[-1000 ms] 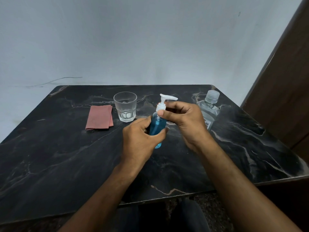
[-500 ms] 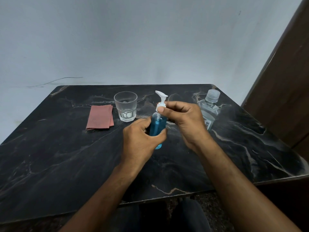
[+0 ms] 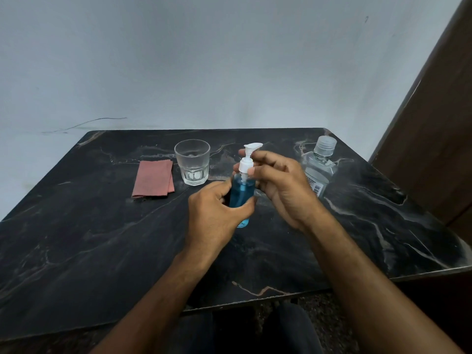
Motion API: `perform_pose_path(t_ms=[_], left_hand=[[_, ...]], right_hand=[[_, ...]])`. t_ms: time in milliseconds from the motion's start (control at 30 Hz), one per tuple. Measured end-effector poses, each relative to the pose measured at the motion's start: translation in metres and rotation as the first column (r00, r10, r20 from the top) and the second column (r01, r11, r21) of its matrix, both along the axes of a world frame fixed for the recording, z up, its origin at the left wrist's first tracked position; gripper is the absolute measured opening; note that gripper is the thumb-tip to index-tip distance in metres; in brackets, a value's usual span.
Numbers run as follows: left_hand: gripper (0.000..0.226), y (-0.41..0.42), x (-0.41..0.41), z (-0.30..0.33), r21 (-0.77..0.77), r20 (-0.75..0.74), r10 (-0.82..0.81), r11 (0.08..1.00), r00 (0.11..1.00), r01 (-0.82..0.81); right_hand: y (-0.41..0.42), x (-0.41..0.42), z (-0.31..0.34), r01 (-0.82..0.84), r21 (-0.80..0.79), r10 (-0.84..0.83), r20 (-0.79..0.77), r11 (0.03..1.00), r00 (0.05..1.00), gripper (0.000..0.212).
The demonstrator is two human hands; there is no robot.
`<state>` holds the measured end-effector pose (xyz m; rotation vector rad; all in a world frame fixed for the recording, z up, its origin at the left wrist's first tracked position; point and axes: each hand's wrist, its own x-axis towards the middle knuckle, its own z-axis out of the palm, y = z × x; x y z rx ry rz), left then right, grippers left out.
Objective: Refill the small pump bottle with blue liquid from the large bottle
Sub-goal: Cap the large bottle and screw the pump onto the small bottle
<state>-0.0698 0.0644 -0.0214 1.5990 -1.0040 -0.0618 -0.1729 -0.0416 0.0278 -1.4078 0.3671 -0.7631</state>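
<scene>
The small pump bottle, clear with blue liquid inside, stands upright on the dark marble table near its middle. My left hand grips the bottle's body from the left. My right hand pinches the white pump collar with thumb and fingers; the pump's nozzle points to the right. The large bottle, clear with a ribbed clear cap and a white label, stands at the back right, partly hidden behind my right hand. It looks nearly colourless.
An empty clear drinking glass stands behind the pump bottle to the left. A folded reddish cloth lies left of the glass. A brown wooden panel rises at the right, and a pale wall runs behind the table.
The pump head has turned under my right fingers: its nozzle swung from pointing right, to pointing away, and back towards the right. My left hand kept its grip on the bottle's body.
</scene>
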Motion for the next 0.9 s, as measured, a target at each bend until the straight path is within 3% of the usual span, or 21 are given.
perform_pose_path(t_ms=[200,367,467,567,667,767,900], left_hand=[[0.027,0.000,0.002,0.000,-0.012,0.015,-0.009,1.000,1.000,0.009],[0.023,-0.001,0.004,-0.001,-0.022,0.056,0.010,1.000,0.998,-0.008],[0.021,-0.003,0.002,-0.002,-0.025,0.053,0.020,1.000,0.998,-0.019],[0.021,-0.004,0.000,-0.002,-0.021,0.069,0.028,0.999,0.997,-0.026],[0.023,-0.002,0.000,-0.003,-0.004,0.060,0.026,1.000,0.998,-0.025],[0.026,-0.002,0.002,-0.002,-0.007,0.017,0.034,0.999,0.999,-0.034],[0.024,-0.001,0.003,0.000,-0.029,0.023,0.009,1.000,1.000,-0.008]], right_hand=[[-0.005,0.000,0.001,0.010,-0.064,-0.010,-0.003,0.998,1.000,0.028],[-0.003,0.005,-0.001,0.097,-0.026,-0.097,0.000,0.995,0.995,0.038],[-0.002,0.008,-0.003,0.152,-0.039,-0.152,-0.012,0.988,0.988,0.026],[0.001,0.011,-0.004,0.238,-0.088,-0.241,-0.024,0.967,0.970,0.030],[0.001,0.010,-0.003,0.188,-0.120,-0.197,-0.077,0.975,0.977,0.036],[0.000,0.009,-0.001,0.082,-0.054,-0.086,-0.076,0.995,0.993,0.051],[-0.001,0.007,-0.003,0.025,-0.031,-0.025,0.000,0.999,1.000,0.028]])
